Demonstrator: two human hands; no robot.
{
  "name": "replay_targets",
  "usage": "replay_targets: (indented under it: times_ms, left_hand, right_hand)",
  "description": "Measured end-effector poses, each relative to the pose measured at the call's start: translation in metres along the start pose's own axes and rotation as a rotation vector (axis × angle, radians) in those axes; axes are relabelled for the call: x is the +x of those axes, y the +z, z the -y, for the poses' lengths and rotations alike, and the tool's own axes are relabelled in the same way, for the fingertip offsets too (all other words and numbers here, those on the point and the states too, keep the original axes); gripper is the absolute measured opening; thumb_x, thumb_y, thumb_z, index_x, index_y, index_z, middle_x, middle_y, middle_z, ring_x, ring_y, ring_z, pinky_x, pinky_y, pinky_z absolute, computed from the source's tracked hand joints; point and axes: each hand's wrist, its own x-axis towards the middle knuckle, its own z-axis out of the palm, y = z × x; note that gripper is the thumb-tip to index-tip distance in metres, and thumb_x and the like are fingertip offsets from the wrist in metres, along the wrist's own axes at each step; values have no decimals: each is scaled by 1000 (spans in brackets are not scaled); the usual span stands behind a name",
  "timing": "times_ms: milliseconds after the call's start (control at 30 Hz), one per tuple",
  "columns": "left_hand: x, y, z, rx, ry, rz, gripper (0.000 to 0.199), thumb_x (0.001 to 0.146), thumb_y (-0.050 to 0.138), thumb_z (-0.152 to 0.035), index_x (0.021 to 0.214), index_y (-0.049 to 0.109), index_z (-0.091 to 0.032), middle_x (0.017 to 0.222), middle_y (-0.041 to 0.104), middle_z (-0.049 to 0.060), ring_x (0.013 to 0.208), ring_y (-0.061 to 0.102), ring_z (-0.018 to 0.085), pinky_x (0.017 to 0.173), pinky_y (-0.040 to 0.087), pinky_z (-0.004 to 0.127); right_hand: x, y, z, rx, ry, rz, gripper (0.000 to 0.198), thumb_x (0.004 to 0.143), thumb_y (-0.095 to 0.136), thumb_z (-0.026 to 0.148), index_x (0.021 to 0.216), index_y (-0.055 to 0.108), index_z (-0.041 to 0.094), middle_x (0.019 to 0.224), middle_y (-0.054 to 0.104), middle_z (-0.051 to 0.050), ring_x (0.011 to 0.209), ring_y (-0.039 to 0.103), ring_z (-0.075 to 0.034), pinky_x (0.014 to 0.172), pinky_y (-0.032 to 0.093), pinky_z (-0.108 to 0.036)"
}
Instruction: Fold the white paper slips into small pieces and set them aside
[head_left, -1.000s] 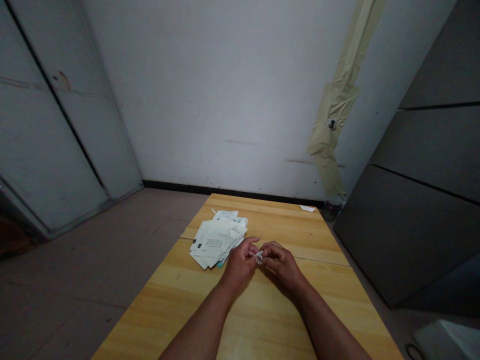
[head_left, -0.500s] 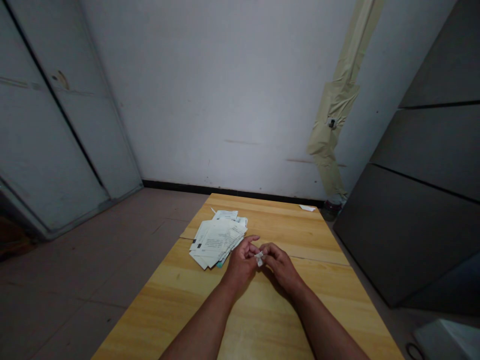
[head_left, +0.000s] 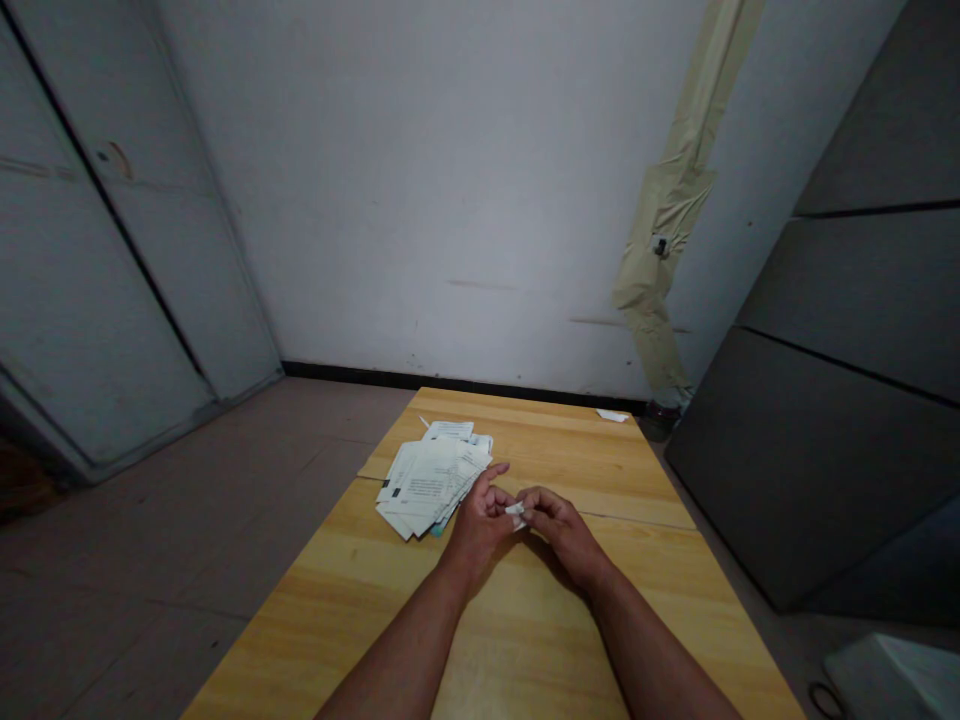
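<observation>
Between my two hands is a small, crumpled white piece (head_left: 515, 510) that looks like paper; its exact kind is too small to tell. My left hand (head_left: 481, 520) pinches its left side, with the index finger stretched out toward the pile. From the other side, the fingertips of my right hand (head_left: 559, 525) are closed on it. Just left of my left hand lies an untidy pile of printed white papers (head_left: 431, 485), with a bit of teal showing under its near edge.
The wooden table (head_left: 525, 640) has a seam across it. A white scrap (head_left: 613, 415) rests at its far right corner. Beyond stands a white wall (head_left: 450, 200) with a taped strip (head_left: 652, 290). Grey panels (head_left: 840, 420) rise at the right, a pale cabinet (head_left: 112, 280) at the left.
The small white piece has turned and lies flatter between my fingertips. My left index finger has lifted slightly. The pile has stayed put.
</observation>
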Motion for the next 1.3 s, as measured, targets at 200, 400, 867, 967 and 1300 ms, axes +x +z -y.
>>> replay_targets:
  times_ms: [200,400,867,967,1300]
  left_hand:
    - [-1,2,-1,21,21,-34,81,57,83,-22,130,49,-18,66,59,-6,60,53,10,61,40,22]
    - [-3,5,-6,-54,-27,-20,83,56,82,-23,132,49,-20,68,59,-5,62,54,10,64,42,23]
    - [2,3,11,14,64,-74,74,61,79,-22,129,51,-21,72,57,-5,61,52,9,60,40,21]
    - [3,1,12,27,52,-60,68,60,80,-23,123,55,-19,74,59,-4,62,53,9,61,42,22]
    - [-1,-4,-2,168,-103,17,30,61,80,-37,72,71,-11,63,63,3,58,51,11,56,37,23]
  right_hand:
    - [2,5,6,-180,-64,-68,22,72,75,35,71,58,20,75,57,1,72,50,-16,67,40,-27]
    - [2,13,7,-82,-90,-159,24,72,72,38,67,56,20,71,57,2,67,49,-15,65,39,-27]
    - [4,15,6,-156,61,-271,21,64,71,32,66,55,19,59,52,4,56,42,-11,53,34,-24]
    - [3,15,7,-107,43,-261,25,64,73,35,64,53,20,58,51,4,56,41,-11,53,34,-24]
    - [-1,9,5,148,123,-251,29,65,80,39,71,58,20,65,56,3,62,50,-12,60,42,-24]
